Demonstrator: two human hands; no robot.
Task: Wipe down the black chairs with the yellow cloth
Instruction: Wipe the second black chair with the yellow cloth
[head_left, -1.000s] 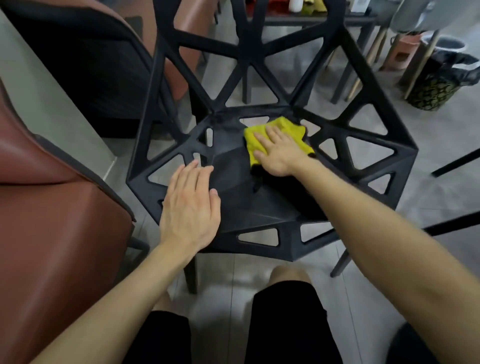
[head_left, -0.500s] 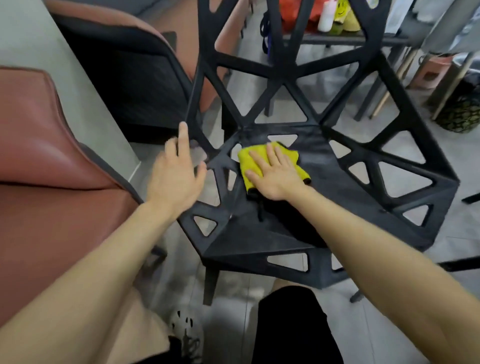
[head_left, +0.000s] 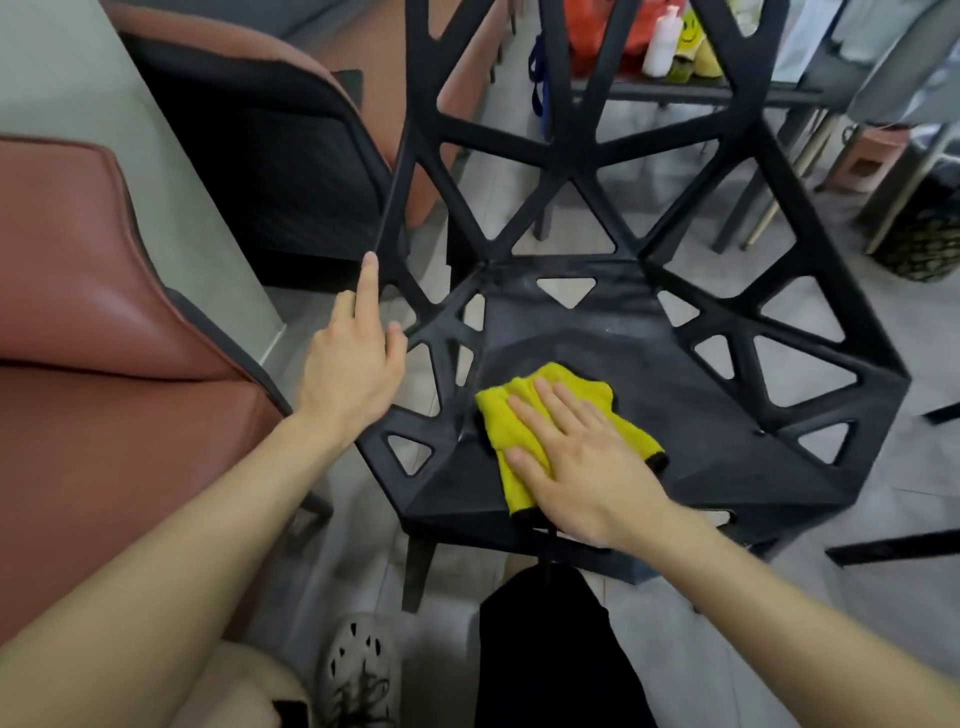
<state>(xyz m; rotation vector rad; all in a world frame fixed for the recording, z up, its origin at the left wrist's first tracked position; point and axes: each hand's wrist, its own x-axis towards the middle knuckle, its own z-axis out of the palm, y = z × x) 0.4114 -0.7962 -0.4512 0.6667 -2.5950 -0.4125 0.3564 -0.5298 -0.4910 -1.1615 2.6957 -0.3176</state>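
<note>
Yellow cloth (head_left: 500, 415), just one, sits on the seat of the one black chair (head_left: 701, 395). The right hand (head_left: 579, 460) presses it flat, fingers slightly spread. The left hand (head_left: 353, 364) grips the chair's side frame, index finger straight. Two brown chairs (head_left: 104, 415) on the left.

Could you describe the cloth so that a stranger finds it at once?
The black chair with triangular holes fills the middle. On its seat, near the front, the right hand presses flat on the cloth. It is the only bright yellow thing on the chair.
</note>
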